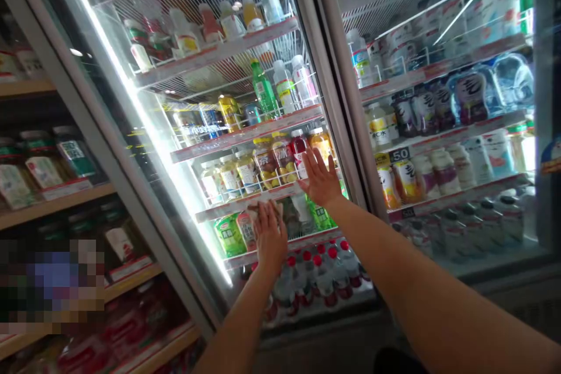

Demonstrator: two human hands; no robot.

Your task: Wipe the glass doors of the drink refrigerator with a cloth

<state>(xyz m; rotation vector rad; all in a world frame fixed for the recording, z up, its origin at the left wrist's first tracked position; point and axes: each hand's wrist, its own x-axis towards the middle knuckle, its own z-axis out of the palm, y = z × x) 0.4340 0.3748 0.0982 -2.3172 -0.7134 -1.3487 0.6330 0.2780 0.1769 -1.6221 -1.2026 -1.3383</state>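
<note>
**Two bare hands before a drinks cooler**

The drinks cooler, slanted in view, fills the centre and right; a wooden shelf of bottles stands at left. The right hand is raised, its fingers spread and gripping nothing visible; contact with the cooler front cannot be judged. The left hand, lower and to the left, has its fingers extended and set close together. A green pack appears to its left, and a red bottle at the right hand's fingertips. Smallest is what seems a crumpled cloth, under the left fingertips; whether they pinch it cannot be told. Key relation: the cloth lies nearer the left hand, down and leftward from the right, its long axis seemingly crosswise to the fingers covering it.
</note>
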